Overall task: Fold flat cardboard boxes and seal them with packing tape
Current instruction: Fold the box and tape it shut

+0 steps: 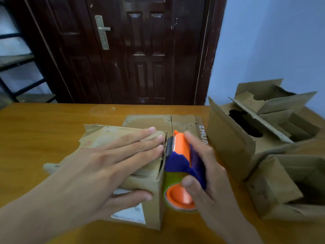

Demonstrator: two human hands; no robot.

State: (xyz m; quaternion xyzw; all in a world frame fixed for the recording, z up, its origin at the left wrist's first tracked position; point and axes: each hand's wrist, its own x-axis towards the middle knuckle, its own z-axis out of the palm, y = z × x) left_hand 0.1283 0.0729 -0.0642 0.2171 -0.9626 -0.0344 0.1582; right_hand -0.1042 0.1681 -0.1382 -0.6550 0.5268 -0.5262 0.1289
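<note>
Box: the brown folded cardboard box (140, 175) is sitting at table centre on the orange-brown wooden table (44, 120).
Left hand: the left hand (112, 161) is pressing flat, fingers straight, on the box's top flaps.
Right hand: the right hand (207, 173) is gripping the orange-and-blue plastic tape dispenser (181, 161) against the box's 3 o'clock edge.
Other boxes: open brown cardboard boxes (263, 131) are standing at 3 o'clock.

Bare table (44, 124) lies open leftward; opened cartons (260, 124) crowd the right side.
</note>
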